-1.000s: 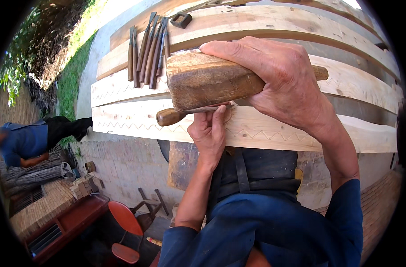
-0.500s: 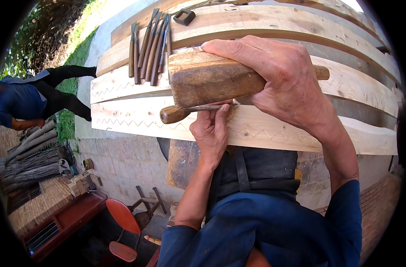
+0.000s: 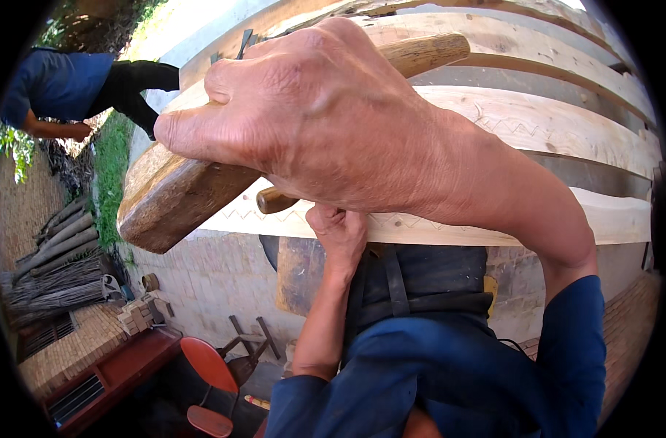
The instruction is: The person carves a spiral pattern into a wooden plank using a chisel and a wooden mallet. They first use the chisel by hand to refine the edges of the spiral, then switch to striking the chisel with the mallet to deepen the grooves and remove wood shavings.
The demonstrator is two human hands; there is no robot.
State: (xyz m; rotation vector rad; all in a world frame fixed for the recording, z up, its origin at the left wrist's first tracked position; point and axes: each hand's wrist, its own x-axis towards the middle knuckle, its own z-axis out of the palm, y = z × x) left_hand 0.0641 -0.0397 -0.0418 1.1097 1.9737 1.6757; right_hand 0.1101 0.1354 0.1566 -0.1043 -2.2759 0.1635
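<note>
My right hand (image 3: 311, 117) is closed round the handle of a worn wooden mallet (image 3: 183, 204), held up close to me and left of the chisel. Beneath it, my left hand (image 3: 339, 235) grips a carving chisel (image 3: 274, 201), whose rounded wooden handle end pokes out to the left. The chisel's blade and tip are hidden behind my right hand. Under the chisel lies the nearest pale board (image 3: 449, 226), marked with a zigzag line. My right hand also covers most of the other chisels (image 3: 244, 44); only a few metal ends show.
More long boards (image 3: 537, 124) run side by side beyond the near one, with gaps between. A co-worker (image 3: 70, 84) in blue stands at the far left. A red chair (image 3: 209, 363), stacked poles (image 3: 70, 233) and bricks (image 3: 137, 315) are at the lower left.
My right hand has lifted the mallet off to the left, away from the chisel's handle end, and now hides the row of chisels. My left hand stays on the chisel in nearly the same place.
</note>
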